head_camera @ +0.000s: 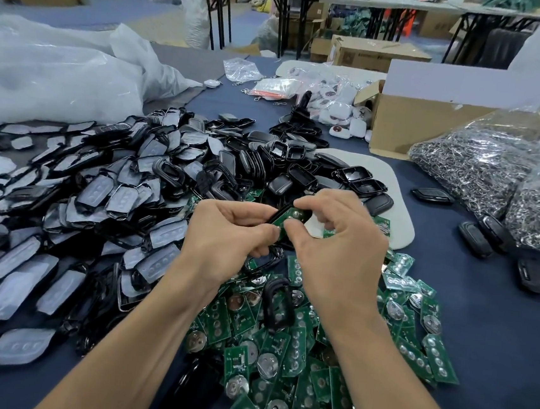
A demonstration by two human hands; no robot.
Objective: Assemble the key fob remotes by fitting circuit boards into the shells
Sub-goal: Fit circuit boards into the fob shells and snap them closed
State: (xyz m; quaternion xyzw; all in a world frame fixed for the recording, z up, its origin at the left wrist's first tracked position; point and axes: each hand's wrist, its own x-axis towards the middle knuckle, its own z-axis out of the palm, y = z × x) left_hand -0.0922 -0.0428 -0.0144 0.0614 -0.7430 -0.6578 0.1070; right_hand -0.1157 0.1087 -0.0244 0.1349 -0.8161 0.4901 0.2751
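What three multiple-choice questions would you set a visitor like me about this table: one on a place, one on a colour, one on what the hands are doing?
1. Where does the bag of metal rings lie?
A) on the right side of the table
B) at its left edge
C) on the floor

2. What colour are the loose circuit boards?
A) red
B) green
C) yellow

3. What are the left hand and right hand doing?
A) lying flat
B) gripping a screwdriver
C) pinching one held board in their fingers

Answers:
1 A: the bag sits just right of the cardboard box.
2 B: the pile under the wrists is green.
3 C: thumbs and fingers of both hands close on the board above the pile.
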